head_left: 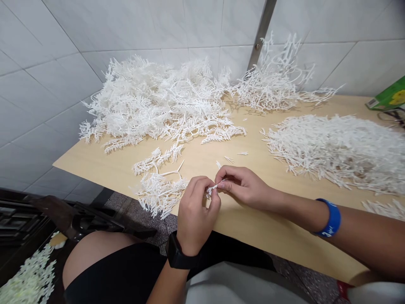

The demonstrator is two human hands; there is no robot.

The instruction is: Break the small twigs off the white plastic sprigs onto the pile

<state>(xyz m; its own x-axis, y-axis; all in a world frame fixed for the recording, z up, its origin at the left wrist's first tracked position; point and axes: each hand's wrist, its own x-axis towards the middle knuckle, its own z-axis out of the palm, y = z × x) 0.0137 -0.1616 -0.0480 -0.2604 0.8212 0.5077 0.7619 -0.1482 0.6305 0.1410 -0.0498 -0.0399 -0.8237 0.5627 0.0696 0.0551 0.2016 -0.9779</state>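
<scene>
Fingers of left hand [196, 207] and right hand [245, 188]: pinched closed on one small white sprig [213, 187]. Sprig: long axis slanting away rightward, lying between opposing fingertips, above the surface [253, 145]. Surface: tan, bearing white branched heap [152, 99], loose-sprig pile [344, 147]. Room: pale tiled wall [202, 25].

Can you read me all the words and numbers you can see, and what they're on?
Nothing here reads clearly.
Blue rubber wristband: white squiggly writing, too blurred to read.
Green box with a yellow flower: a pale printed patch, too small to read.
</scene>
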